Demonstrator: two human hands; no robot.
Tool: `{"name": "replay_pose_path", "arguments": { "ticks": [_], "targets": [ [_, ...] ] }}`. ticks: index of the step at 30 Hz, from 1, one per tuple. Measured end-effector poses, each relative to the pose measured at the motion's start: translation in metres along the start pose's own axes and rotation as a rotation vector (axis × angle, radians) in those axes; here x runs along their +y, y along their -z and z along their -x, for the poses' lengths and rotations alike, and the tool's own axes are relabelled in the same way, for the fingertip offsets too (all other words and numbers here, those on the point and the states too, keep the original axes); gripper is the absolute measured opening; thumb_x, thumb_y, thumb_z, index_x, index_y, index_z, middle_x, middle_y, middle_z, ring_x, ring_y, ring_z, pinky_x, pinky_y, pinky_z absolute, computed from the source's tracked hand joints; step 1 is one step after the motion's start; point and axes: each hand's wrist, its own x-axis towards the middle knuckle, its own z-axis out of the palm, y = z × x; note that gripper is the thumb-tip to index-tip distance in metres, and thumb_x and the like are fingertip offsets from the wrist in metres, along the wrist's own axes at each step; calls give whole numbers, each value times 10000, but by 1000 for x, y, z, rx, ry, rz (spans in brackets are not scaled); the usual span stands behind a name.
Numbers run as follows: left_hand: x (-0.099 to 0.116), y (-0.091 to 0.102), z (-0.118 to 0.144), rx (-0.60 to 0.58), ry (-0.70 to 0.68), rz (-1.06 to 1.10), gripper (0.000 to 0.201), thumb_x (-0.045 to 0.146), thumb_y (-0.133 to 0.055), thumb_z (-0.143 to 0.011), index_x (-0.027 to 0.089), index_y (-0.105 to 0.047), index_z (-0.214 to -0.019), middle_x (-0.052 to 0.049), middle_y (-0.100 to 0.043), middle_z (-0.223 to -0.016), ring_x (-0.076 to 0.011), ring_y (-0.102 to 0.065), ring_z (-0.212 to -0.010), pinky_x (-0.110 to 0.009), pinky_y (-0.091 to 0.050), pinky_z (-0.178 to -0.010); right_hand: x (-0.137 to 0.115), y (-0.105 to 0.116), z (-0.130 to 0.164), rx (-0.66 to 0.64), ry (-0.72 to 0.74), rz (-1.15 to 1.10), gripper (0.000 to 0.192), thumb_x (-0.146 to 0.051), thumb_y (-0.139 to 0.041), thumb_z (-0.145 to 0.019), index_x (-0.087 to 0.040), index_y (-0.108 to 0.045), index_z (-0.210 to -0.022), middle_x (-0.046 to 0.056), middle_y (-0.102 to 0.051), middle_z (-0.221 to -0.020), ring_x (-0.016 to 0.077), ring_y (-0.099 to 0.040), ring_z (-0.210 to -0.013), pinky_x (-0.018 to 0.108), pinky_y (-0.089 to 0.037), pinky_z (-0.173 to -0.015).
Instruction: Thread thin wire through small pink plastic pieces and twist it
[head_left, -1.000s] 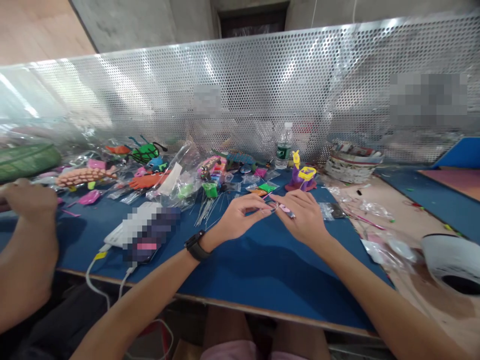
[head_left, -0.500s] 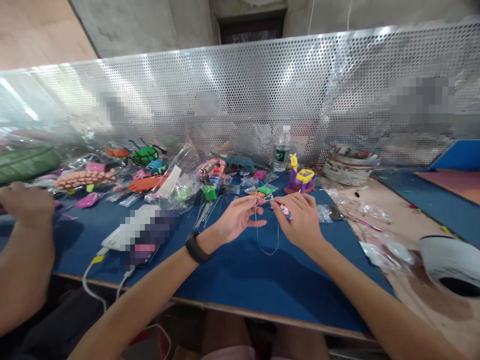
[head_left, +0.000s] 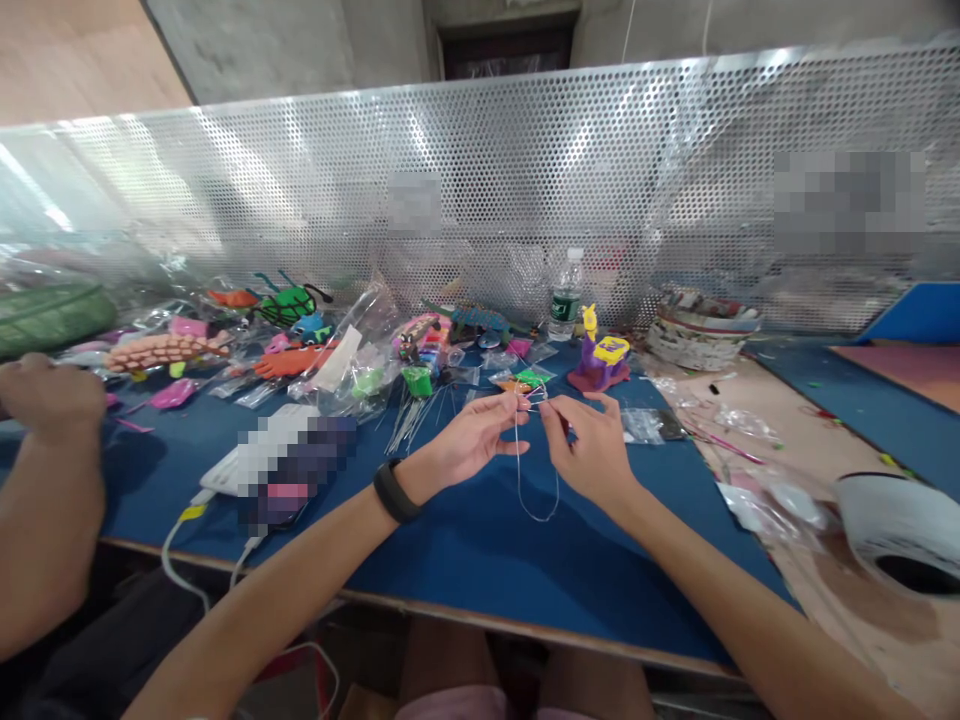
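A thin pale wire (head_left: 520, 478) hangs in a long loop below my two hands, over the blue tabletop (head_left: 555, 590). My left hand (head_left: 480, 440), with a black band at the wrist, pinches the wire between thumb and forefinger. My right hand (head_left: 589, 440) pinches it a little to the right, its fingertips close to the left ones. Some small loops of the wire show between the fingertips. Just beyond lie small green and orange clay packets (head_left: 531, 378). A purple and yellow clay figure (head_left: 598, 365) stands behind my right hand.
A phone (head_left: 289, 490) and white power bank (head_left: 259, 450) with cables lie left. Bundled wires (head_left: 409, 425), clay animals (head_left: 161, 352), a water bottle (head_left: 565, 300) and a paper-covered basket (head_left: 701, 335) line the back. Another person's hand (head_left: 52, 395) is far left; a white roll (head_left: 900, 530) sits right.
The wire loop hangs slightly lower, and my right hand has turned a little, its fingers shifting at the wire. My left hand keeps its pinch. The other person's hand has moved slightly.
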Motion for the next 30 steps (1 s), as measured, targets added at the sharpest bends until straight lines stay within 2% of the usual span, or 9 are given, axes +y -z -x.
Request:
{"name": "replay_pose_path", "arguments": {
  "ticks": [4, 9, 15, 18, 22, 24, 27, 30],
  "targets": [
    [0, -2, 1, -13, 2, -13, 246, 312, -828, -755, 159, -734, -923, -32, -621, -840, -118, -612, -794, -210, -581, -609, -2, 0, 0, 13, 4, 14, 249, -220, -453, -1004, -206, -574, -787, -22, -705, -710, 142, -640, -672, 352, -316, -931],
    [1, -7, -1, 58, -15, -98, 274, 367, -804, -778, 148, -734, -927, -29, -614, -813, -100, -602, -748, -211, -585, -620, 2, -3, 0, 36, -3, 88, 286, -225, -440, -1012, -200, -562, -755, -30, -677, -641, 132, -630, -618, 354, -325, -951],
    [2, -14, -1, 141, -27, -108, 224, 335, -795, -789, 140, -720, -869, -27, -641, -840, -100, -634, -752, -217, -586, -657, 4, -2, -2, 190, 56, 192, 164, -304, -565, -983, -213, -657, -881, -20, -763, -745, 148, -702, -676, 364, -325, -1004],
    [1, -14, -1, 164, -16, -101, 197, 321, -775, -811, 137, -721, -860, -32, -652, -851, -104, -655, -759, -205, -574, -654, 8, -2, -2, 194, 62, 163, 158, -307, -569, -982, -217, -691, -936, -17, -773, -742, 148, -704, -649, 363, -353, -1000],
    [0, -10, -1, 118, -30, -186, 253, 390, -730, -838, 151, -732, -922, -50, -657, -906, -129, -649, -813, -233, -585, -667, 15, -3, -2, 97, 34, 24, 235, -311, -509, -1006, -222, -718, -946, 15, -790, -864, 166, -716, -736, 381, -395, -977],
    [1, -7, -1, 86, -96, -328, 306, 443, -700, -847, 161, -732, -959, -51, -643, -874, -142, -627, -810, -251, -588, -649, 18, 0, -5, 12, -27, -92, 252, -330, -515, -998, -224, -732, -928, 21, -782, -848, 172, -704, -739, 356, -451, -874],
    [3, -3, 2, 78, -302, -651, 287, 440, -672, -859, 156, -710, -877, -60, -625, -892, -138, -589, -787, -241, -562, -631, 21, 7, -10, -203, -138, -347, 264, -364, -540, -975, -219, -739, -880, 12, -754, -789, 154, -658, -658, 284, -467, -640],
    [5, -3, 4, 108, -523, -897, 197, 347, -697, -847, 167, -623, -812, -51, -606, -942, -124, -564, -793, -216, -522, -644, 24, 15, -15, -360, -182, -516, 295, -415, -551, -958, -210, -734, -851, 9, -731, -772, 145, -623, -644, 264, -456, -587]
  ]
}}
